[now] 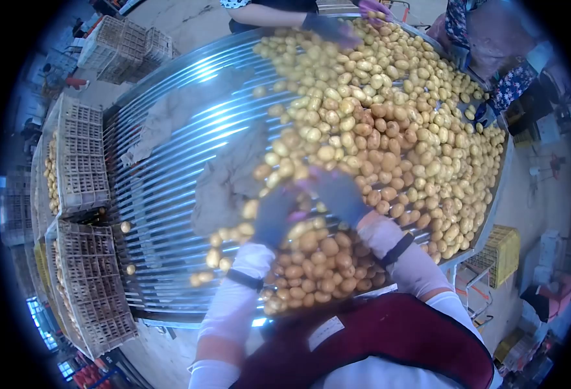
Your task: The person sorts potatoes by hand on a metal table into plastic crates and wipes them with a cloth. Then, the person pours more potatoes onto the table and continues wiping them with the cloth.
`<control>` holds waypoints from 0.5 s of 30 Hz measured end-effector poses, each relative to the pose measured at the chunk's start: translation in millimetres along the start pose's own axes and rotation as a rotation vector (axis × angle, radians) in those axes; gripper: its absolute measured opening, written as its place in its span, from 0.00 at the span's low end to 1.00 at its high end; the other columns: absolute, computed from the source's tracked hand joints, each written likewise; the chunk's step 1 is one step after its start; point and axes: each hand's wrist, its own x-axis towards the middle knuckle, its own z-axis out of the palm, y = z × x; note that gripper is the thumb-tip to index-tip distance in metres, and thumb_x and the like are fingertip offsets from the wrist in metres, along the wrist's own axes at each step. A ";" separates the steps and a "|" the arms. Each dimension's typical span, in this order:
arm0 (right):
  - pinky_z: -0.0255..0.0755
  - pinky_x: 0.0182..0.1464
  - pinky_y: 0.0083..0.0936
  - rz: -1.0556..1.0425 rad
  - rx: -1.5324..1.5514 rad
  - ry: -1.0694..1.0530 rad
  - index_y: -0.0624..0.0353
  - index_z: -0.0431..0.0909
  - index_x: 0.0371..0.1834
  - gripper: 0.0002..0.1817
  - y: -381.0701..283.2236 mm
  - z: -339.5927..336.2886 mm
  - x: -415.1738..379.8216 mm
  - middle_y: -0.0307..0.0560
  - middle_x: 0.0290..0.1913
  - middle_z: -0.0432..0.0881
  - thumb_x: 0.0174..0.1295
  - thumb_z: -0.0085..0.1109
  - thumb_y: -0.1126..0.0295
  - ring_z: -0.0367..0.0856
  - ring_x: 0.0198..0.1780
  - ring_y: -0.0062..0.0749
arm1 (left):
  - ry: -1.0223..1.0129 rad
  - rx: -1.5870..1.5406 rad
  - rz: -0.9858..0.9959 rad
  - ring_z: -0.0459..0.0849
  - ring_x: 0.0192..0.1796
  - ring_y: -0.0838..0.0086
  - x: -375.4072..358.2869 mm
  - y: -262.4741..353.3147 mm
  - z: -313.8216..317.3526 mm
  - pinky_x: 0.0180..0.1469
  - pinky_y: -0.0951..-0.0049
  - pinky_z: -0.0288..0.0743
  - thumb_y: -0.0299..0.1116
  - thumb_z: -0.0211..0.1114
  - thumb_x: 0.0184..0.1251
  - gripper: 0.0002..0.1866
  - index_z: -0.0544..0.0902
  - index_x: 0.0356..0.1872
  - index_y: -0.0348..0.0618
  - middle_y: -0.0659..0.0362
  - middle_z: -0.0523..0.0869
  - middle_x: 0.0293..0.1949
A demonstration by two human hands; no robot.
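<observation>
Potatoes (389,129) cover the right half of a sorting table of metal rollers (168,214). My left hand (275,211), in a dark glove, is among the potatoes near the table's front. Beside it, slightly farther in, my right hand (337,194) wears a similar glove. Both hands are smeared by motion, and I cannot make out whether their fingers hold a potato. A denser pile of browner potatoes (318,266) lies between my forearms, close to my apron. Left of my hands, a crumpled grey cloth (227,181) rests on the rollers.
Slatted crates (91,279) with potatoes line the table's left end. Stacked crates (120,45) stand at the back left. Across the table is a co-worker's gloved hand (331,29); another co-worker's hand (485,115) is at the right edge. A yellow crate (499,253) sits below right.
</observation>
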 end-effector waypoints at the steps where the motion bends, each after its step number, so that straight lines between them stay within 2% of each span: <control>1: 0.78 0.44 0.37 0.034 -0.071 0.038 0.39 0.80 0.56 0.16 19.4 7.2 -1.8 0.37 0.55 0.80 0.67 0.56 0.66 0.81 0.42 0.41 | -0.033 0.029 0.010 0.76 0.64 0.46 -0.1 0.2 2.8 0.63 0.50 0.72 0.45 0.73 0.59 0.38 0.71 0.69 0.45 0.43 0.75 0.64; 3: 0.77 0.48 0.38 0.170 -0.103 0.088 0.40 0.79 0.58 0.19 70.5 14.6 -13.8 0.39 0.59 0.79 0.63 0.57 0.68 0.81 0.46 0.42 | -0.021 0.087 -0.018 0.76 0.64 0.47 5.1 12.5 10.8 0.63 0.50 0.73 0.46 0.75 0.57 0.37 0.73 0.68 0.46 0.43 0.74 0.66; 4: 0.76 0.52 0.39 0.167 -0.075 0.127 0.41 0.79 0.59 0.20 81.3 -3.5 -15.2 0.40 0.60 0.79 0.63 0.56 0.69 0.81 0.49 0.43 | -0.016 0.115 -0.030 0.76 0.65 0.48 6.2 18.6 15.0 0.63 0.51 0.73 0.46 0.75 0.56 0.37 0.74 0.67 0.47 0.44 0.73 0.66; 7: 0.74 0.59 0.40 0.338 0.029 0.130 0.48 0.80 0.59 0.21 94.9 -48.6 -36.8 0.48 0.60 0.80 0.62 0.54 0.74 0.79 0.57 0.48 | 0.126 0.150 -0.021 0.78 0.63 0.49 9.5 15.6 47.0 0.62 0.53 0.75 0.45 0.77 0.52 0.36 0.78 0.64 0.48 0.44 0.72 0.67; 10: 0.72 0.62 0.40 0.526 0.284 0.270 0.53 0.80 0.60 0.21 82.0 -53.2 -73.2 0.51 0.60 0.80 0.62 0.55 0.74 0.78 0.60 0.49 | 0.131 0.206 0.009 0.79 0.61 0.50 11.1 10.6 68.0 0.60 0.56 0.76 0.42 0.78 0.51 0.31 0.81 0.58 0.48 0.44 0.73 0.64; 12: 0.71 0.63 0.40 0.447 0.250 0.238 0.54 0.80 0.60 0.20 42.6 -54.4 -109.5 0.52 0.60 0.80 0.63 0.56 0.71 0.78 0.61 0.48 | 0.098 0.157 -0.037 0.79 0.60 0.50 10.3 17.3 63.2 0.59 0.56 0.77 0.41 0.77 0.52 0.27 0.82 0.54 0.47 0.44 0.74 0.61; 13: 0.70 0.63 0.40 0.318 0.107 0.127 0.55 0.79 0.60 0.20 14.3 -56.7 -125.7 0.52 0.60 0.79 0.64 0.56 0.69 0.78 0.60 0.47 | 0.080 0.134 -0.059 0.79 0.60 0.50 9.8 19.7 60.5 0.58 0.57 0.77 0.41 0.77 0.52 0.24 0.83 0.51 0.47 0.45 0.75 0.60; 15: 0.70 0.62 0.41 0.415 0.282 -0.201 0.55 0.81 0.57 0.18 -16.3 -31.1 -167.1 0.52 0.55 0.82 0.65 0.54 0.69 0.79 0.56 0.49 | 0.142 -0.141 -0.092 0.80 0.58 0.52 9.3 17.3 58.0 0.58 0.57 0.77 0.40 0.77 0.52 0.20 0.83 0.45 0.46 0.47 0.75 0.58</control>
